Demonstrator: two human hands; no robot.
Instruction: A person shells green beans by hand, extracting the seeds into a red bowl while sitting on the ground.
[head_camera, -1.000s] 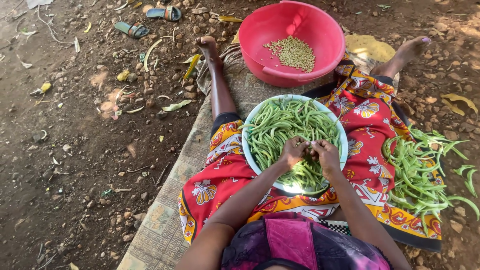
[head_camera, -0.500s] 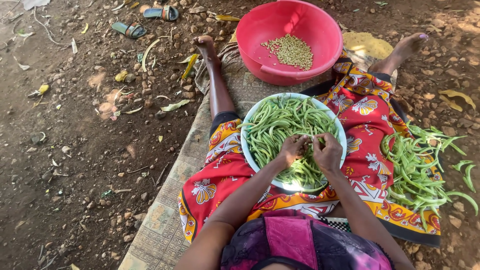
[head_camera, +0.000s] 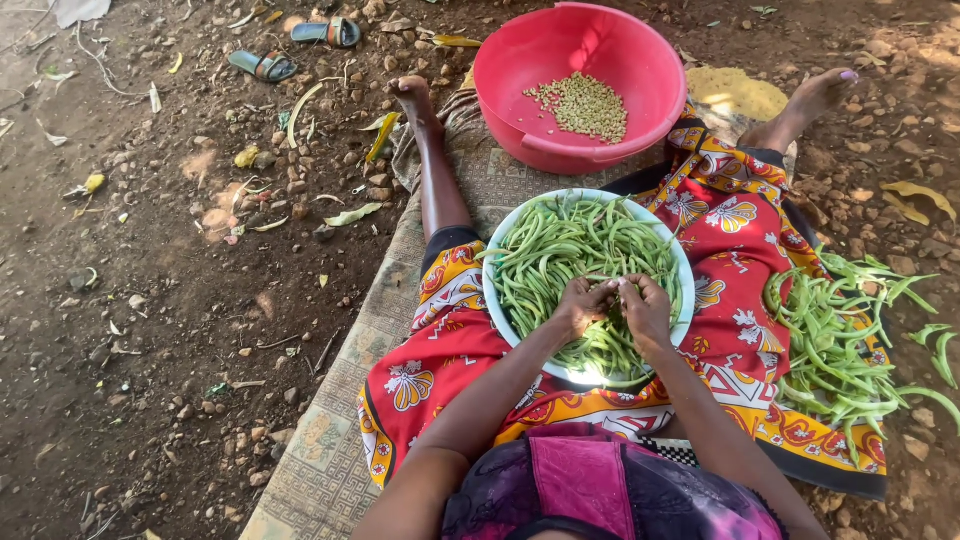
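Over the lap bowl (head_camera: 500, 262), both hands' (head_camera: 583, 303) (head_camera: 645, 308) grips pinch one green pod (head_camera: 612, 283) between them.

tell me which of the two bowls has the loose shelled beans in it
The red plastic basin beyond the knees: it holds a small heap of pale shelled beans. The white bowl on the lap, under both hands, is full of whole green pods.
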